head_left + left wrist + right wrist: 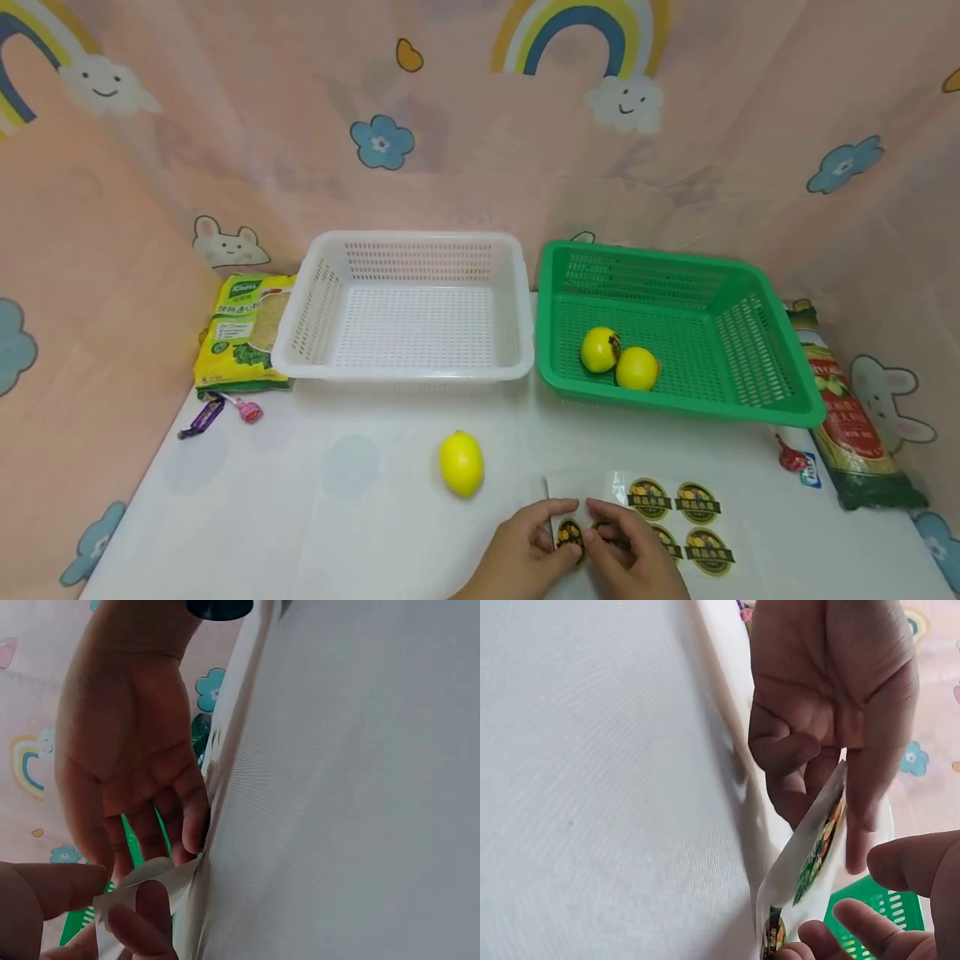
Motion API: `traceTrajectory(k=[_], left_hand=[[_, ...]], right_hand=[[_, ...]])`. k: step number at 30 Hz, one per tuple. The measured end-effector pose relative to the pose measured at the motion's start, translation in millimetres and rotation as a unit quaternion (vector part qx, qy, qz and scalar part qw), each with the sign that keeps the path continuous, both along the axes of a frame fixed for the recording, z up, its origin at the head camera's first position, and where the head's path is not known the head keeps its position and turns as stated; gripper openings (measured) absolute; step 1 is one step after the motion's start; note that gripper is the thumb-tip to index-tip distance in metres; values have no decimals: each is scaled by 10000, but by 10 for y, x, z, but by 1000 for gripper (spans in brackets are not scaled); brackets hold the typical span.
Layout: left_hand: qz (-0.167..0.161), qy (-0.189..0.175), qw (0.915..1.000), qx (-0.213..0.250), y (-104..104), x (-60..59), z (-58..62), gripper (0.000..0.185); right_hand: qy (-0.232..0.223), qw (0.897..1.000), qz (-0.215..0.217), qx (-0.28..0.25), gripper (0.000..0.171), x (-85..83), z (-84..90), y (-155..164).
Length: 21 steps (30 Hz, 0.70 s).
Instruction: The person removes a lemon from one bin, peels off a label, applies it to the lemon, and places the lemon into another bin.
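Note:
A sheet of round black-and-gold stickers (698,503) lies at the front right, its left part bent up. My left hand (525,550) grips that raised part by the edge, thumb over a sticker. Close beside it, my right hand (633,554) pinches at the sheet with thumb and forefinger, partly covering a sticker. The right wrist view shows the lifted sheet (799,862) standing steeply between the hands, with fingertips at its edges. To the left of the hands, a yellow lemon (461,464) lies on the white table.
Behind stand a white basket (405,372) and a green basket (675,402). The green one holds a lemon (600,350) with a dark patch and another lemon (637,369). A yellow packet (238,333), lollipop (247,410) and red bag (847,417) lie at the sides.

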State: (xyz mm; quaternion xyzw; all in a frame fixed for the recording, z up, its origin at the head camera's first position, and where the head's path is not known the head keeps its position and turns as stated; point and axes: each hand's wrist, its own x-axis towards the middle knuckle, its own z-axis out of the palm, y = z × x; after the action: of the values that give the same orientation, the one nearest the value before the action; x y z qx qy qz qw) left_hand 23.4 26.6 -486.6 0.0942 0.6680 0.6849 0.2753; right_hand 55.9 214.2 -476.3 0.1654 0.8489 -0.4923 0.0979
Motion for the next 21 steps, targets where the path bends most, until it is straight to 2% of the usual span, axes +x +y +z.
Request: traceTrajectory(k=[4, 7, 10, 16, 21], left_hand=[[109, 222, 9994, -230, -20, -17, 1, 43], [264, 304, 9991, -157, -36, -41, 21, 43], [391, 587, 9975, 1, -48, -54, 25, 44], [463, 1245, 9911, -50, -62, -51, 1, 44], [408, 1572, 9866, -184, -59, -50, -10, 44]], right_hand=[[216, 9997, 49, 136, 40, -5, 16, -33], [523, 9975, 146, 443, 33, -7, 42, -42], [688, 9947, 184, 737, 25, -7, 75, -43], [557, 9939, 49, 951, 6, -12, 148, -59], [452, 9944, -17, 951, 11, -7, 180, -54]])
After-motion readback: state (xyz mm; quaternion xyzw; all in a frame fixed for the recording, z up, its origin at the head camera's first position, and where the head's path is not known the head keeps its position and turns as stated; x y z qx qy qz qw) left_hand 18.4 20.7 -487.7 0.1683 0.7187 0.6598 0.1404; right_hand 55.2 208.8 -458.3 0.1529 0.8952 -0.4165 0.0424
